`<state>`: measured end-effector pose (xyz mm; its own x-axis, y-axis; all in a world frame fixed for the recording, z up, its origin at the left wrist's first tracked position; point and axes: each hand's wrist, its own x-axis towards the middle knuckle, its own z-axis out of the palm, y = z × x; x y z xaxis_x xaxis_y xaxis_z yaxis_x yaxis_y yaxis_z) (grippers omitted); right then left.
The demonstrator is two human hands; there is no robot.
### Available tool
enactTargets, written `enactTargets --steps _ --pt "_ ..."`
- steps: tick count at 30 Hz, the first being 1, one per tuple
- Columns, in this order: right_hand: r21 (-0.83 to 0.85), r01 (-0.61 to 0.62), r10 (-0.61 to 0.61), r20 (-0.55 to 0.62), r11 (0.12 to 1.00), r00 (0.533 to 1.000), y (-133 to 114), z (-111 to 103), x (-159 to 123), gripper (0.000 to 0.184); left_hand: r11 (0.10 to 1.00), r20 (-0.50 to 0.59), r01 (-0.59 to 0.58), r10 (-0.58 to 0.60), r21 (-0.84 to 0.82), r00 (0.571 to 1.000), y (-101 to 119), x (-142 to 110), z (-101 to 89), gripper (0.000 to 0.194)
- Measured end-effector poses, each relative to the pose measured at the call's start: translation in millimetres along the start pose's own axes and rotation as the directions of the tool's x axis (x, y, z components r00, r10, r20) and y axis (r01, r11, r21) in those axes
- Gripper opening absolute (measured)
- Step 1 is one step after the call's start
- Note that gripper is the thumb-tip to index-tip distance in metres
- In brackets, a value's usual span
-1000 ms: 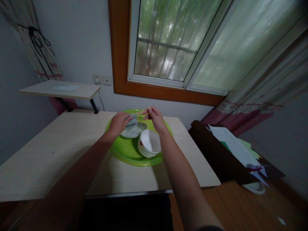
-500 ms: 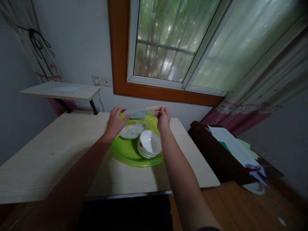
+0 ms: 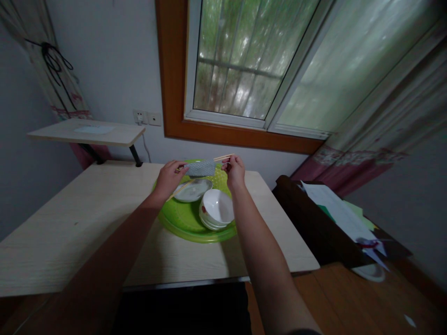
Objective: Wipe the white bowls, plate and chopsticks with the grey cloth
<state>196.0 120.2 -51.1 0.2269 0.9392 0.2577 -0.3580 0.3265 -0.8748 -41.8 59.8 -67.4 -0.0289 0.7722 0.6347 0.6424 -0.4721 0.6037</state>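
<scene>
My left hand (image 3: 170,177) is closed on the left end of a grey patterned cloth (image 3: 200,169), which hangs over the back of a green tray. My right hand (image 3: 235,172) pinches a pair of chopsticks (image 3: 223,157), their free ends pointing left near the cloth's right edge. Whether they touch the cloth, I cannot tell. Below the cloth a shallow white dish (image 3: 195,191) lies on the green tray (image 3: 181,228), with more chopsticks (image 3: 179,189) across its left side. To its right stand stacked white bowls (image 3: 218,207).
The tray stands on a pale wooden table (image 3: 87,223). A small raised shelf (image 3: 118,136) with a paper on it is at the back left. Beyond the table's right edge is a dark brown piece of furniture (image 3: 314,223) bearing papers. A window (image 3: 251,70) rises behind.
The cloth has shifted slightly right and down with my left hand. My right hand and the chopsticks have moved a little left, and the chopsticks slope more. The dishes have stayed put.
</scene>
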Motion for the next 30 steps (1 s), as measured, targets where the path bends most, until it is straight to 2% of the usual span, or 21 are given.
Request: enactTargets --steps 4,10,12,14,16,17,18,20,22,24,25,28,30 --pt "-0.008 -0.022 0.023 0.049 1.0 0.999 -0.8 2.6 -3.0 0.024 1.0 0.055 -0.018 0.019 -0.005 0.998 -0.1 -1.1 0.4 0.025" --pt "-0.066 -0.014 0.017 0.042 0.998 0.999 1.0 2.1 -1.4 0.024 0.994 0.066 0.07 -0.065 -0.079 0.996 -0.7 -1.1 1.7 0.023" --pt "-0.141 0.026 -0.026 0.002 0.99 1.0 2.8 -0.2 0.6 0.021 0.994 0.048 0.081 -0.078 -0.073 0.996 -0.8 -0.6 0.8 0.022" --pt "-0.269 0.137 -0.162 -0.073 0.953 0.984 3.2 -3.1 1.7 0.019 0.995 0.022 0.096 -0.095 -0.04 0.995 -0.7 0.1 -0.7 0.021" --pt "-0.44 0.301 -0.376 -0.092 0.846 0.922 1.0 -4.8 0.0 0.02 0.993 0.002 0.119 -0.119 -0.02 0.993 -0.5 0.6 -2.0 0.021" --pt "-0.519 0.384 -0.476 -0.05 0.764 0.878 -0.9 -4.6 -2.1 0.02 0.992 0.0 0.127 -0.127 -0.017 0.992 -0.5 0.7 -2.4 0.021" --pt "-0.583 0.462 -0.553 0.026 0.669 0.833 -3.3 -3.3 -5.2 0.02 0.991 0.005 0.13 -0.13 -0.012 0.991 -0.3 0.6 -2.7 0.021" --pt "-0.638 0.596 -0.594 0.258 0.488 0.762 -8.1 2.4 -13.3 0.022 0.994 0.026 0.112 -0.112 0.019 0.993 0.3 0.2 -2.9 0.022" --pt "-0.624 0.71 -0.527 0.503 0.327 0.685 -11.5 11.0 -22.0 0.022 0.996 0.049 0.07 -0.073 0.063 0.996 1.3 -0.5 -2.9 0.021" --pt "-0.579 0.787 -0.373 0.696 0.213 0.613 -12.1 19.6 -28.8 0.025 0.997 0.059 0.025 -0.029 0.076 0.998 2.4 -1.4 -2.7 0.021" --pt "-0.564 0.808 -0.285 0.757 0.17 0.588 -11.4 23.1 -31.0 0.029 0.997 0.058 0.004 -0.009 0.072 0.998 2.9 -1.8 -2.6 0.021" --pt "-0.564 0.817 -0.075 0.816 0.117 0.574 -6.5 28.2 -32.3 0.033 0.998 0.062 -0.028 0.025 0.059 0.998 4.1 -2.6 -2.4 0.02" --pt "-0.583 0.803 -0.014 0.808 0.128 0.589 -3.3 27.5 -30.5 0.028 0.998 0.073 -0.025 0.021 0.061 0.997 4.4 -2.7 -2.4 0.019"
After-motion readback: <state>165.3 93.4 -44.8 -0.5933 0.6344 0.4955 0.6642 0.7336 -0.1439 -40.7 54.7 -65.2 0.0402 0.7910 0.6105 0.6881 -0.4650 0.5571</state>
